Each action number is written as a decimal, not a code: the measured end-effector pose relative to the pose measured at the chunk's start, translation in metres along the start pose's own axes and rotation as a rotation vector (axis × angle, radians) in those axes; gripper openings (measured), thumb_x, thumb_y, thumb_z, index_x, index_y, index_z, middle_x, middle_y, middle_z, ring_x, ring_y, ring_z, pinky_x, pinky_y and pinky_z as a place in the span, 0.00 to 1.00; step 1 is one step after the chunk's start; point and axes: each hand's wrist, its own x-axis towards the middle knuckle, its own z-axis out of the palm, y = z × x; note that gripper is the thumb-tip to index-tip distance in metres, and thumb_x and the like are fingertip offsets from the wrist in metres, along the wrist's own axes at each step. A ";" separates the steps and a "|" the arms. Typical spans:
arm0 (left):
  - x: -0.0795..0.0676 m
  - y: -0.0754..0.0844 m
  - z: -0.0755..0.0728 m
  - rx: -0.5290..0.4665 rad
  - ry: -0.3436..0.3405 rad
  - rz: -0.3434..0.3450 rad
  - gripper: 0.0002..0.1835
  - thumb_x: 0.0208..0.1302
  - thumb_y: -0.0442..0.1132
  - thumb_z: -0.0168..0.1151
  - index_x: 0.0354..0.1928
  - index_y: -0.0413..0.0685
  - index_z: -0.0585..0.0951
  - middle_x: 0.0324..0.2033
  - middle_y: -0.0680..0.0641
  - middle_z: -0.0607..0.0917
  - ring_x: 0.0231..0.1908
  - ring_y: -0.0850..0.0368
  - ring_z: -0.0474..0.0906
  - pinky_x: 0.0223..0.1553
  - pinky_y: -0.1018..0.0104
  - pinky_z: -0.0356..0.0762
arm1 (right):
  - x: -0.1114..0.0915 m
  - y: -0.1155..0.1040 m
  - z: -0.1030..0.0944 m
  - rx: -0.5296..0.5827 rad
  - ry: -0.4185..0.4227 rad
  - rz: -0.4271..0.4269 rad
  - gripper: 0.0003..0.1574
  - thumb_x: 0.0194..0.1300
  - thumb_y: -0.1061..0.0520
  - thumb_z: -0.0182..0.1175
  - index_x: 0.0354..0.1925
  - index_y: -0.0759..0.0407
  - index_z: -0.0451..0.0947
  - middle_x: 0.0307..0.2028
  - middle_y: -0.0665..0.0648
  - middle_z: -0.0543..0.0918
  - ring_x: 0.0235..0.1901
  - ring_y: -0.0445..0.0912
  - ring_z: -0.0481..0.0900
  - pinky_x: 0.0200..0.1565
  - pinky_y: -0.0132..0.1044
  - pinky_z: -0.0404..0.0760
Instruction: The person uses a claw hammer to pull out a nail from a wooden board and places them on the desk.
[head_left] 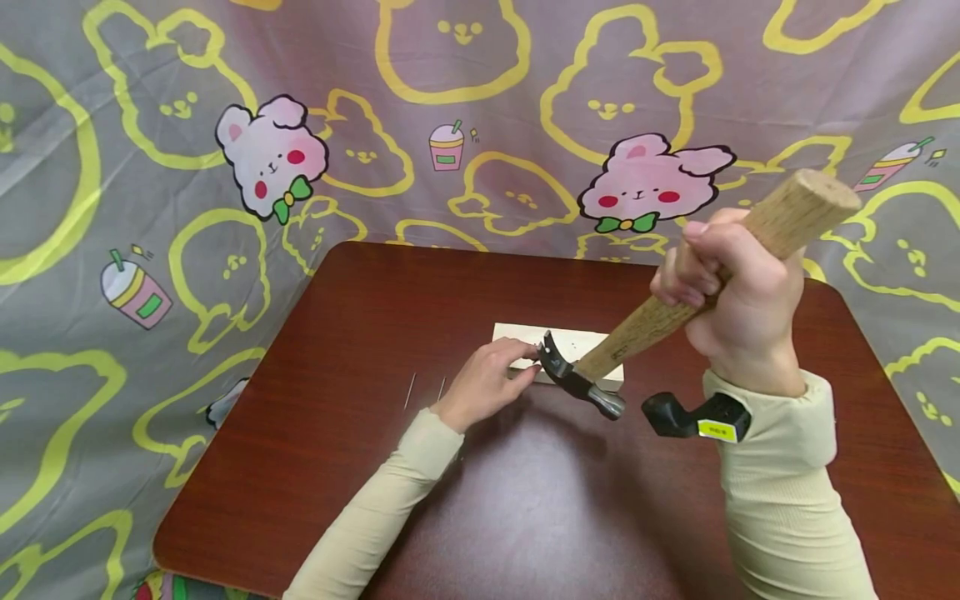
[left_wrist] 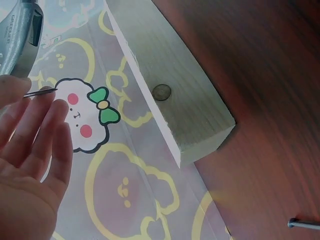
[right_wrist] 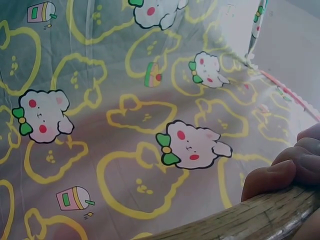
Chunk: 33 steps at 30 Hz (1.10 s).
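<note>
My right hand (head_left: 750,300) grips the wooden handle of a claw hammer (head_left: 641,333), its fingers wrapped round the shaft. The black and silver hammer head hangs in front of the left fingertips, partly hiding them in the head view. My left hand (head_left: 491,375) is at the left part of a pale wooden block (head_left: 596,342) lying on the table. In the left wrist view, a thin nail (left_wrist: 41,92) is pinched between the thumb and fingers. The right wrist view shows the fingers (right_wrist: 272,180) on the wooden handle.
Loose nails (head_left: 409,390) lie on the dark red-brown table (head_left: 360,317), left of my left hand. A dark round mark (left_wrist: 161,92) shows on the block. A patterned curtain (head_left: 517,125) hangs behind and beside the table.
</note>
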 end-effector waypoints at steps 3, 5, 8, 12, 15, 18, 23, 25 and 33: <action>0.001 0.000 0.001 0.008 0.003 0.008 0.06 0.57 0.33 0.66 0.38 0.45 0.85 0.37 0.49 0.88 0.42 0.57 0.84 0.48 0.67 0.80 | 0.000 0.000 -0.001 -0.002 -0.002 -0.002 0.23 0.61 0.75 0.39 0.12 0.63 0.53 0.07 0.51 0.54 0.07 0.44 0.49 0.12 0.40 0.46; 0.001 0.000 0.001 0.020 0.005 0.015 0.06 0.58 0.32 0.66 0.38 0.45 0.85 0.36 0.50 0.88 0.41 0.58 0.83 0.47 0.67 0.80 | 0.000 0.000 -0.001 -0.011 -0.003 -0.002 0.24 0.61 0.75 0.40 0.12 0.63 0.53 0.07 0.51 0.54 0.07 0.44 0.49 0.12 0.40 0.46; 0.001 -0.001 0.000 0.035 0.010 0.024 0.05 0.58 0.32 0.66 0.37 0.45 0.85 0.35 0.51 0.88 0.40 0.59 0.83 0.46 0.68 0.80 | 0.000 0.000 -0.001 -0.023 -0.004 -0.003 0.24 0.60 0.75 0.41 0.11 0.63 0.52 0.06 0.52 0.54 0.07 0.44 0.49 0.12 0.41 0.47; 0.002 -0.001 0.000 0.036 0.015 0.030 0.05 0.57 0.32 0.66 0.36 0.45 0.85 0.35 0.51 0.88 0.39 0.59 0.83 0.45 0.68 0.80 | 0.000 0.000 -0.002 -0.035 -0.005 -0.005 0.24 0.60 0.75 0.42 0.11 0.63 0.52 0.06 0.52 0.54 0.07 0.45 0.49 0.11 0.41 0.47; 0.002 -0.001 0.000 0.034 0.020 0.033 0.05 0.57 0.32 0.67 0.36 0.45 0.85 0.35 0.51 0.88 0.39 0.59 0.83 0.45 0.67 0.80 | 0.000 0.001 -0.002 -0.043 -0.008 -0.006 0.24 0.59 0.75 0.42 0.11 0.63 0.53 0.06 0.52 0.54 0.06 0.45 0.49 0.11 0.41 0.48; 0.001 -0.001 0.001 0.031 0.030 0.038 0.05 0.57 0.33 0.67 0.36 0.46 0.85 0.35 0.51 0.88 0.40 0.59 0.83 0.46 0.68 0.80 | -0.001 0.001 -0.002 -0.050 -0.013 -0.006 0.23 0.59 0.74 0.43 0.11 0.63 0.54 0.07 0.52 0.55 0.06 0.45 0.50 0.11 0.41 0.48; -0.001 -0.004 0.002 0.012 0.061 0.042 0.04 0.58 0.33 0.67 0.36 0.46 0.85 0.34 0.52 0.87 0.39 0.60 0.83 0.45 0.69 0.79 | -0.003 0.004 -0.003 -0.055 -0.018 0.000 0.24 0.59 0.74 0.44 0.11 0.63 0.54 0.07 0.52 0.55 0.07 0.45 0.50 0.12 0.41 0.48; -0.001 -0.005 0.001 -0.006 0.074 0.033 0.04 0.58 0.33 0.67 0.36 0.46 0.85 0.34 0.52 0.87 0.39 0.60 0.83 0.45 0.69 0.79 | -0.003 0.005 -0.004 -0.049 -0.019 0.000 0.24 0.60 0.74 0.44 0.11 0.63 0.53 0.07 0.52 0.54 0.07 0.45 0.50 0.12 0.41 0.48; 0.002 -0.005 -0.013 -0.059 0.140 -0.115 0.03 0.58 0.33 0.66 0.35 0.43 0.85 0.30 0.50 0.87 0.33 0.58 0.82 0.37 0.66 0.79 | -0.007 0.009 -0.006 -0.070 -0.027 -0.005 0.24 0.59 0.74 0.45 0.11 0.64 0.54 0.07 0.53 0.54 0.07 0.45 0.50 0.11 0.40 0.48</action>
